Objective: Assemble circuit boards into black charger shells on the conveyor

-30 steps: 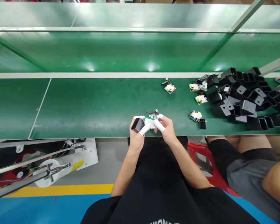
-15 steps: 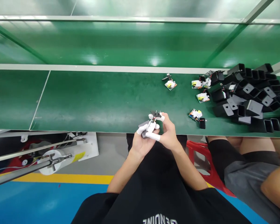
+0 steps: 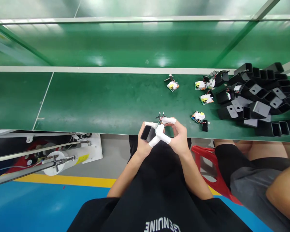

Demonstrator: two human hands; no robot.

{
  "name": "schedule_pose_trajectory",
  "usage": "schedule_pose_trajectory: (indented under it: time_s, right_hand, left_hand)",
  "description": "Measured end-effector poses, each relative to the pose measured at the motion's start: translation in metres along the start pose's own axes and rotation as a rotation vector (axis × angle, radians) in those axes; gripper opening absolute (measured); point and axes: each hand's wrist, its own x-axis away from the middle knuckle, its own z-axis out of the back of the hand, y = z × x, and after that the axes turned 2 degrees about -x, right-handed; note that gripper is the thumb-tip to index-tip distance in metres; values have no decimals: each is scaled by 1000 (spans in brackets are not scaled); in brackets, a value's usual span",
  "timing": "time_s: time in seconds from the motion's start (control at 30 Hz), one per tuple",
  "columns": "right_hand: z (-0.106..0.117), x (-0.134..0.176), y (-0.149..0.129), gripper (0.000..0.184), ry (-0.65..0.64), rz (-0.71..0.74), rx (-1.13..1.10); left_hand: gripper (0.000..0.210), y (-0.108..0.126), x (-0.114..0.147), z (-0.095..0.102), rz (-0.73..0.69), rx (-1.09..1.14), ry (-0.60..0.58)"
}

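Observation:
At the bench's front edge, my left hand (image 3: 143, 141) grips a black, box-shaped plastic housing (image 3: 146, 132), its fingers wrapped round the sides. My right hand (image 3: 177, 133) pinches a small circuit board (image 3: 160, 128) with white material on it, right against the housing's right end. A black plug piece with prongs (image 3: 160, 116) stands up beyond the board, joined by short wires. White finger covers are on several fingers of both hands. How much of the board sits inside the housing is hidden by the fingers.
Similar boards lie on the green bench (image 3: 99, 100): one board (image 3: 172, 85) farther back, one (image 3: 198, 116) to the right, others near a pile of black housings (image 3: 258, 100). A person (image 3: 253, 170) sits at right beside a red stool (image 3: 207, 161). Machinery (image 3: 62, 161) stands at left.
The housing has turned so its dark opening shows at the left. My left fingers have shifted round it, and my right hand has moved the board against its right end.

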Motion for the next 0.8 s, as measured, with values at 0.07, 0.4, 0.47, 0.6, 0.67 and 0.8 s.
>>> schedule_pose_trajectory:
  time_s: [0.07, 0.4, 0.47, 0.6, 0.67, 0.8]
  right_hand:
    - [6, 3, 4, 57, -70, -23, -87]
    - [14, 10, 14, 53, 55, 23, -192]
    - [11, 9, 19, 56, 201, -28, -288]
    - [14, 6, 23, 65, 255, -178, -428]
    - [17, 6, 23, 64, 245, -231, -491]
    - [18, 8, 18, 62, 215, -250, -592]
  left_hand:
    - [57, 7, 0, 3, -84, -131, 10]
    - [52, 29, 7, 6, -238, -410, -111]
    - [59, 29, 7, 6, -293, -432, -101]
    - [56, 30, 5, 8, -330, -475, -88]
    - [56, 31, 5, 10, -302, -476, -97]
    - [62, 31, 4, 13, -281, -430, -154]
